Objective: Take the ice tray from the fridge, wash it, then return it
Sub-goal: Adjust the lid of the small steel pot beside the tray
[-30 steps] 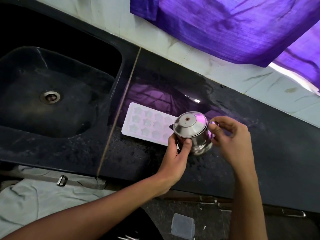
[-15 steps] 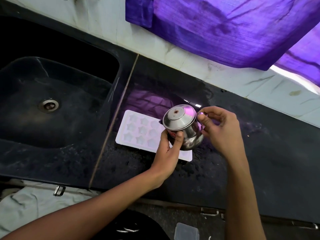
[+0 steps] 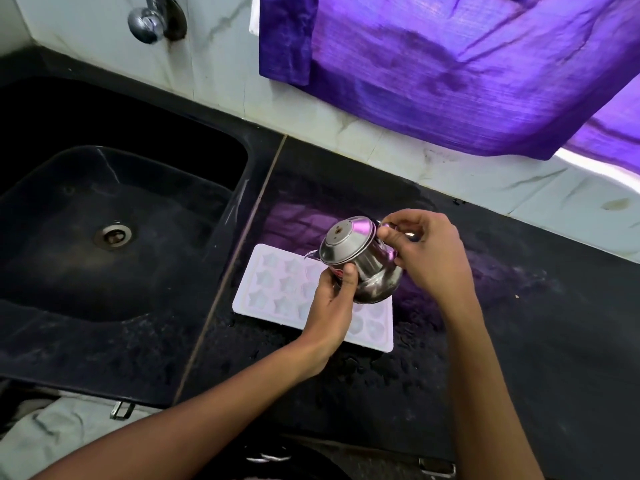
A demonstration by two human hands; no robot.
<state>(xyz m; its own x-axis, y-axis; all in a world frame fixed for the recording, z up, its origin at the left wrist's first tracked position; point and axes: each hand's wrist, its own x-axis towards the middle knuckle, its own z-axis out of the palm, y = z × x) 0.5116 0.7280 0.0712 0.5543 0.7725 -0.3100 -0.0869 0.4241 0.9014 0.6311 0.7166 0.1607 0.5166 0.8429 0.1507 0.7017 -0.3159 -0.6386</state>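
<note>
At the near edge, below the white plastic ice tray with star-shaped cavities [image 3: 277, 289], pale grey cloth [image 3: 52, 431] and a small metal clasp [image 3: 121, 409] show under the lip of the black speckled stone bench [image 3: 519, 341]. The tray lies flat on the bench, open side up, just right of the seam that runs beside the sink. Both bare forearms reach in over the bench toward it.

Directly above the tray's right half, the left hand [image 3: 329, 306] curls its thumb and fingers round the belly of a small polished steel lidded pot with a spout [image 3: 360, 265], which is tilted with its spout toward the tray's left part. The pot and this hand cover several cavities. The right hand [image 3: 426, 254] pinches the pot's handle, to the tray's upper right.

Left of the tray sits the deep black stone sink [image 3: 52, 306] with a round metal drain [image 3: 113, 234]. Beyond the tray rises a pale marbled tile wall [image 3: 346, 126], with a chrome tap [image 3: 145, 22] above the sink and a purple cloth [image 3: 450, 64] hanging to the upper right, its colour reflected on the bench.
</note>
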